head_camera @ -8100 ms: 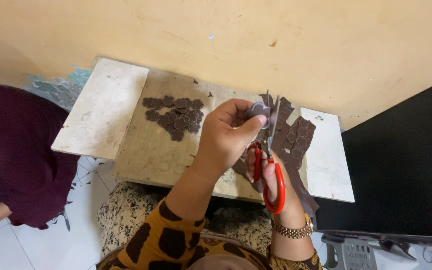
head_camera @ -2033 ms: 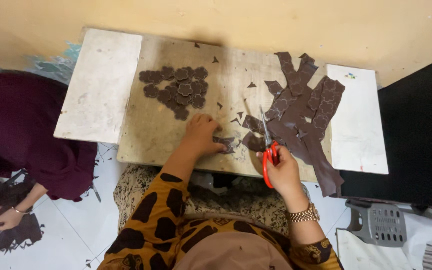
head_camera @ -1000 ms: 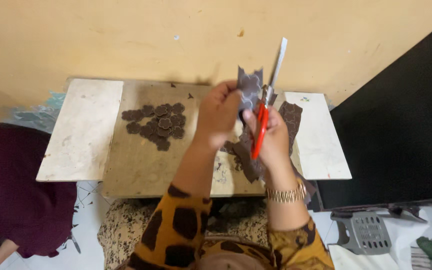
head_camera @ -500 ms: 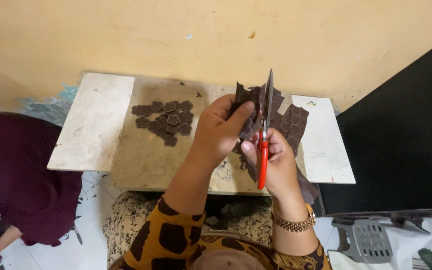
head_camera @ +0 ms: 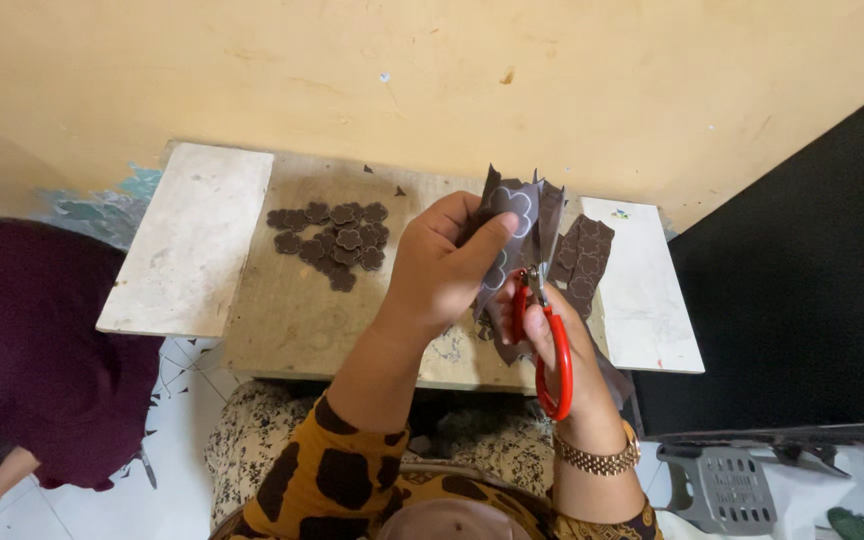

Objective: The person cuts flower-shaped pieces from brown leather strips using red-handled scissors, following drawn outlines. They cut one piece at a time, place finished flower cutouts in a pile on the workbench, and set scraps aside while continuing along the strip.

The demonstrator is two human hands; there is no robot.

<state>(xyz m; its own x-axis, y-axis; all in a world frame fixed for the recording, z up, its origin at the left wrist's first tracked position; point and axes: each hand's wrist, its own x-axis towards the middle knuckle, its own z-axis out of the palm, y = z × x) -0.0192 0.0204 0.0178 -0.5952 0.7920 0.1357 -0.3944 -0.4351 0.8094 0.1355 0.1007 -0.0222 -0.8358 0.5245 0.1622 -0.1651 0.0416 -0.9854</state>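
Observation:
My left hand (head_camera: 442, 268) pinches a dark brown sheet piece (head_camera: 512, 215) marked with pale flower outlines, held up above the low table (head_camera: 282, 310). My right hand (head_camera: 552, 335) grips red-handled scissors (head_camera: 550, 340), their blades pointing up into the sheet's edge. A pile of cut brown flower shapes (head_camera: 334, 238) lies on the table to the left of my hands. More of the brown sheet (head_camera: 584, 262) lies flat on the table behind the scissors.
White slabs (head_camera: 190, 238) flank the table's brown middle on both sides. A person in dark maroon clothing (head_camera: 32, 360) crouches at the left on the tiled floor. A black panel (head_camera: 802, 300) stands at the right, with a grey plastic item (head_camera: 722, 485) below it. A yellow wall is behind.
Two seconds ago my hands were down at the table on the sheet; since then both hands rose with a sheet piece and the scissors. Over the last half second they barely moved.

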